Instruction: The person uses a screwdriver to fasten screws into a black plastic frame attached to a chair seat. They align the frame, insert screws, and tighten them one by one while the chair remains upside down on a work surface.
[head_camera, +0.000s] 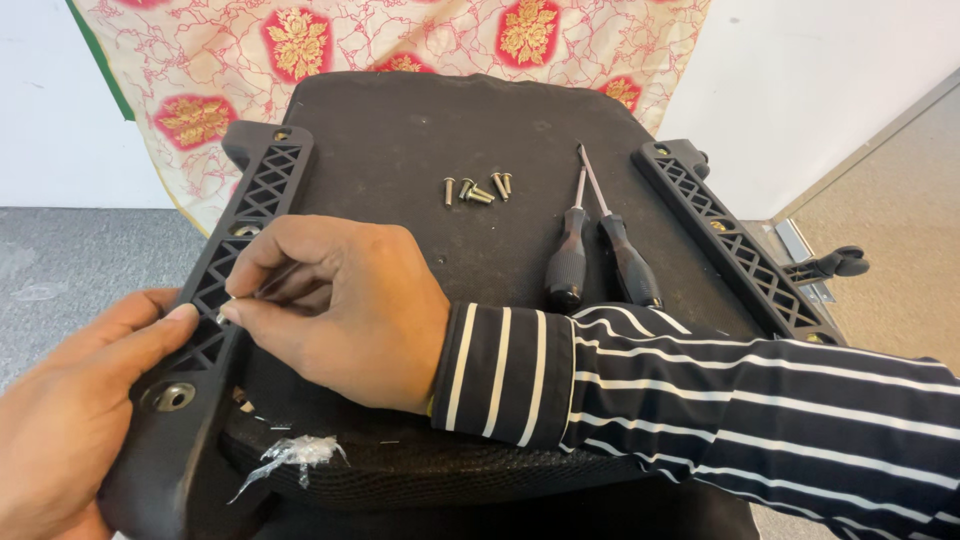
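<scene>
My right hand (340, 310) pinches something small and thin, hard to identify, against the left bracket (225, 270) at the upturned chair seat's (420, 130) left edge; my left hand (70, 410) rests open on that bracket. Five loose screws (477, 188) and two screwdrivers (590, 250) lie mid-seat, so I judge most fastening remains.

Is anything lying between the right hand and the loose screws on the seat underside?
Nothing visible does. The right hand is at the left lattice bracket; the screws lie beyond it on bare black seat panel. The two screwdrivers lie off to the right.
</scene>
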